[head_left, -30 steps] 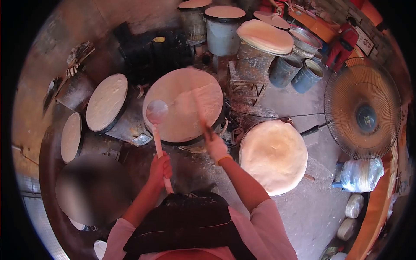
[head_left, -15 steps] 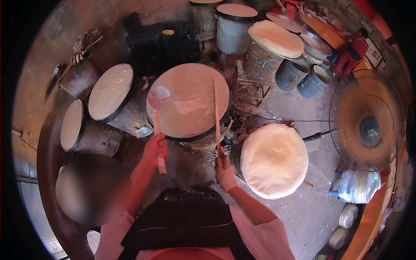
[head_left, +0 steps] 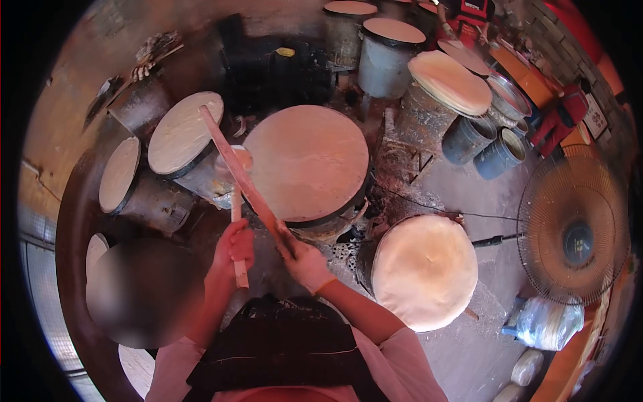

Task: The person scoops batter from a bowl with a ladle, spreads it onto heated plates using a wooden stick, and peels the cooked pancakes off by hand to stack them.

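Head view: long stick [head_left: 238, 171] partly hides ladle [head_left: 234, 163] bowl.

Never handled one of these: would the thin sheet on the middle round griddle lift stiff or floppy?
Probably floppy: the sheet lies very thin and flat across the griddle. Likely light and tear-prone, which may be why the right hand holds a long flat stick.

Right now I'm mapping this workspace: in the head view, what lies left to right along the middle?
Small round griddle → flat wooden stick in the right hand → large central griddle → pale domed round → standing fan.
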